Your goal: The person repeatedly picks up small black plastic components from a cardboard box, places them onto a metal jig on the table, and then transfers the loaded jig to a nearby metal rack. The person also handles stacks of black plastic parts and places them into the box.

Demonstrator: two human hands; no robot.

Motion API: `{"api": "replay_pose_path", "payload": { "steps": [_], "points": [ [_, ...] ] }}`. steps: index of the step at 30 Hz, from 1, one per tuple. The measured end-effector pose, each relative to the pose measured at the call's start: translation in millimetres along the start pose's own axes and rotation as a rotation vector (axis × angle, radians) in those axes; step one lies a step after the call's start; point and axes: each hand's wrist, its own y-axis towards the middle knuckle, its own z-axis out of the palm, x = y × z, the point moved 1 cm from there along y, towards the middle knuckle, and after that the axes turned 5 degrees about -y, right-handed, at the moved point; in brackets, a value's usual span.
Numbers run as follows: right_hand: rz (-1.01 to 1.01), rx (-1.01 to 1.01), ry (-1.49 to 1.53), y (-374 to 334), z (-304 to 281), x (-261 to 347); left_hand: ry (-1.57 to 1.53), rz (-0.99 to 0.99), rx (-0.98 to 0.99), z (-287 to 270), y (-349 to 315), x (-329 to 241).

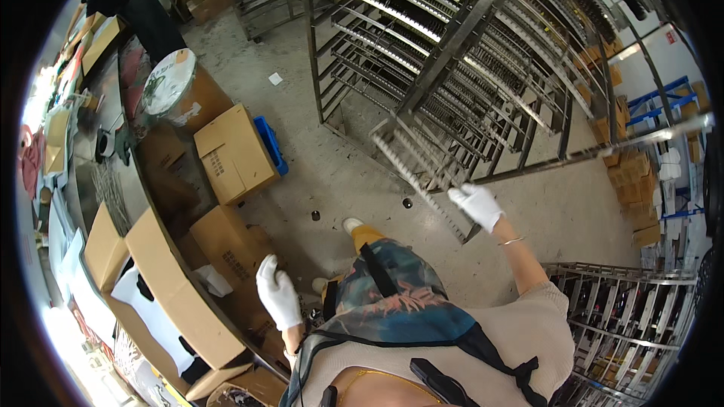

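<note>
My right hand (477, 206), in a white glove, is closed on the edge of a long toothed metal rack (422, 181). This rack slants over the floor beside a tall metal shelving frame (445, 53), which carries several rows of similar toothed bars. My left hand (277, 292), also gloved in white, hangs loosely open near the cardboard boxes on the left, with nothing seen in it. The closest of these is a brown carton (226, 245) on the floor.
An open carton (177, 305) with white and black items stands on the left beside a long bench. A closed carton (235, 154) and a blue bin (270, 145) sit ahead. Another metal rack (633, 324) is at right. A person (136, 7) in dark clothes stands far left.
</note>
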Motion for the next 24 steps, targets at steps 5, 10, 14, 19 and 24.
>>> {"api": "replay_pose_path", "payload": {
  "steps": [5,10,14,19,24],
  "points": [
    [-0.207,0.223,0.026,122,108,-87,0.005,0.251,0.462,106,62,-55],
    [-0.088,0.102,-0.142,213,176,-126,0.044,0.25,0.58,184,64,9],
    [-0.287,-0.074,-0.248,294,227,-205,0.273,0.262,0.768,245,49,64],
    [-0.1,-0.003,-0.283,364,236,-248,0.367,0.39,0.923,296,43,108],
    [-0.015,-0.372,-0.129,439,220,-274,0.408,0.498,0.974,322,43,123]
  ]
}}
